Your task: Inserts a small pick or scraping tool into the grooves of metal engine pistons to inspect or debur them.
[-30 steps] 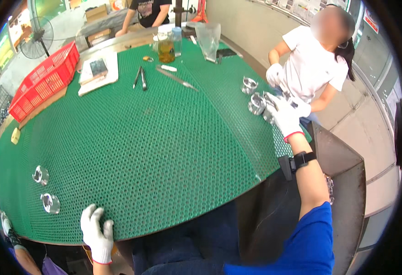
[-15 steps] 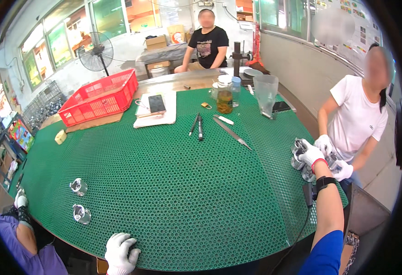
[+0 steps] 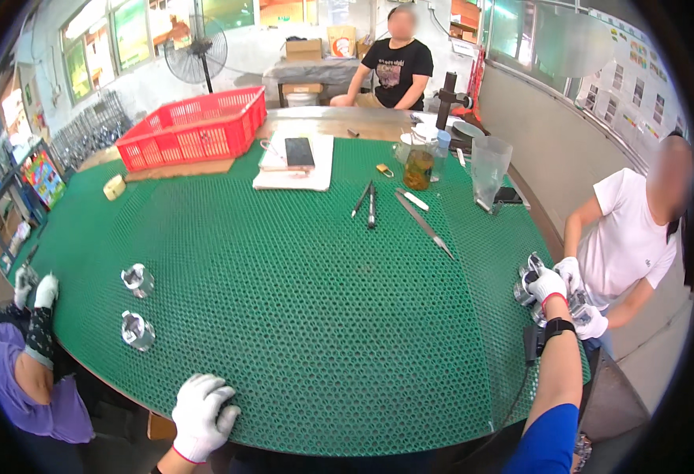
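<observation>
My right hand (image 3: 548, 286), in a white glove with a red cuff, reaches to the table's right edge. Its fingers are bent round a shiny cylindrical metal part (image 3: 533, 264) in a cluster of similar parts; the fingertips are partly hidden. A co-worker's gloved hands (image 3: 590, 322) touch the same cluster. At the near edge, my left hand (image 3: 203, 417), also gloved, rests on the green mat (image 3: 323, 316) with fingers loosely bent, thumb apart and nothing visible in it. Beyond it to the left, two shiny metal parts with notched rims, one farther (image 3: 138, 280) and one nearer (image 3: 137, 331), stand apart.
A red crate (image 3: 197, 126), tape roll (image 3: 115, 187), phone (image 3: 299, 152) on a white pad, pens (image 3: 372, 207), file (image 3: 426, 225), jar (image 3: 418, 171) and clear pitcher (image 3: 490, 170) occupy the far side. Another co-worker's gloved hand (image 3: 47, 291) lies at the left edge.
The view has shifted, moving most far-side things rightward in the picture. My right hand's fingers have bent down round a metal part. The left co-worker now shows two gloved hands.
</observation>
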Action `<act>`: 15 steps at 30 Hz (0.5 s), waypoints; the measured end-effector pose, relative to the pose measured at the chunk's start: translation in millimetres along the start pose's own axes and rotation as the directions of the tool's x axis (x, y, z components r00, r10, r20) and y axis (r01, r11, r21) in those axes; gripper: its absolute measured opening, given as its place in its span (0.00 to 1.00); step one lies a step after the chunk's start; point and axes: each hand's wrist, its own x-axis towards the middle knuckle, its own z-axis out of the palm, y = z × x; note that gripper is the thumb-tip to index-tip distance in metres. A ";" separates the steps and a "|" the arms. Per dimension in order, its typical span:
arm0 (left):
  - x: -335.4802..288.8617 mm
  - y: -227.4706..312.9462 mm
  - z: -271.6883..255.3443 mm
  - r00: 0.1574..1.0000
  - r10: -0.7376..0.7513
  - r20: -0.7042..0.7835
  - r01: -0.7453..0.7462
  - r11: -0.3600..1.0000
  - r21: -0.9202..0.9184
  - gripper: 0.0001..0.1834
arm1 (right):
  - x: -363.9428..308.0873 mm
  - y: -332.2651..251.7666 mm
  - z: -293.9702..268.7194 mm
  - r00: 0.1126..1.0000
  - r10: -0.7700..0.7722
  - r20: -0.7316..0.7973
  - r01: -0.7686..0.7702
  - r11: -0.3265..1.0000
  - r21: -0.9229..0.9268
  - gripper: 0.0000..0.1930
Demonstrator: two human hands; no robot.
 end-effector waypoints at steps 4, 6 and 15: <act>-1.0 -0.1 -5.9 0.997 -0.052 0.053 0.053 0.998 -0.022 0.20 | -36.8 7.9 -1.7 0.993 -0.074 -0.086 0.094 0.965 0.244 0.21; 1.7 -1.0 -1.7 0.998 -0.035 0.051 0.037 0.999 -0.038 0.21 | -53.4 15.8 -7.5 0.991 -0.090 -0.100 0.112 0.965 0.238 0.20; 1.7 -0.8 -2.1 0.999 0.024 -0.021 -0.026 0.995 -0.092 0.17 | -141.6 -93.6 -57.9 0.816 -0.532 -0.226 0.577 0.727 0.372 0.24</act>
